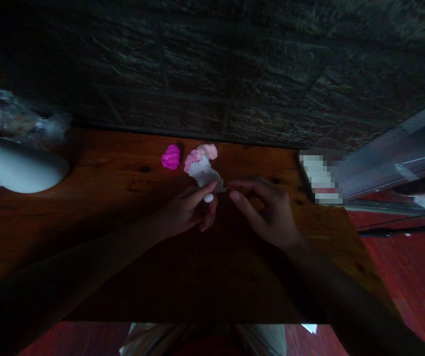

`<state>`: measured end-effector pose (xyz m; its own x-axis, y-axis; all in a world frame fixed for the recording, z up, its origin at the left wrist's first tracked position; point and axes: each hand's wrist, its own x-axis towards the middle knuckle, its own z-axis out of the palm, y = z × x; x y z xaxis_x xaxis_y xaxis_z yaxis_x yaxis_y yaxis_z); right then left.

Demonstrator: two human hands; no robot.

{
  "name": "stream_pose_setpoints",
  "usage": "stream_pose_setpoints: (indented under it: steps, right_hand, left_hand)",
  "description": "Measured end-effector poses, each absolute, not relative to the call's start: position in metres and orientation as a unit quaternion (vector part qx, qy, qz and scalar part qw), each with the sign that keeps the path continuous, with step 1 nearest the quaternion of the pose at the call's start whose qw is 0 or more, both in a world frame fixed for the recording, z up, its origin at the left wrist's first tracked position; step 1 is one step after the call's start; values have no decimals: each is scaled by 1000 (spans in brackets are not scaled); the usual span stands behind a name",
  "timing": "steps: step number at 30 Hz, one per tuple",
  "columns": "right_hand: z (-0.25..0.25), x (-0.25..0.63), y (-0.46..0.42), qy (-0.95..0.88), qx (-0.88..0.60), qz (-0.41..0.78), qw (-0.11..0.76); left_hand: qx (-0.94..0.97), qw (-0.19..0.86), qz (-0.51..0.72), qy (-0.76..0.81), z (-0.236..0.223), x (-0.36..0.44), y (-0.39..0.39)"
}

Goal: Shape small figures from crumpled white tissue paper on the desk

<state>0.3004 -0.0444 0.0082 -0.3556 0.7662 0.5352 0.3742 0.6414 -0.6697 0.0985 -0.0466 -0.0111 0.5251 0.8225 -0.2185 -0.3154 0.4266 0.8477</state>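
L grip (pixel 189 210) is pinching a wht lump (pixel 208 198); R grip (pixel 270 212) is hovering nearby, slightly parted. Pink lump (pixel 209 150) & magenta lump (pixel 171 157) are sitting past L grip on tabletop (pixel 123 170).

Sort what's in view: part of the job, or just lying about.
Job, probably: white blob in the left hand; ragged white piece near the right hand; pink lump; magenta lump.

Lying about, seemingly: white rounded object; clear plastic; pixelated item.
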Motion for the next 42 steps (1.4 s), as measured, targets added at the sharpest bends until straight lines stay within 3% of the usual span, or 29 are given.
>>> stream_pose_setpoints:
  steps: [24,31,42]
  right_hand:
    - [9,300,-44,-792,-359,222,441]
    - [8,301,-45,-790,-360,235,437]
    - [10,300,-44,-802,-334,237,435]
  left_hand:
    - [403,774,417,256,-17,97,-44]
    - [369,772,407,319,-15,98,-43]
    - [335,796,410,292,-21,99,-42]
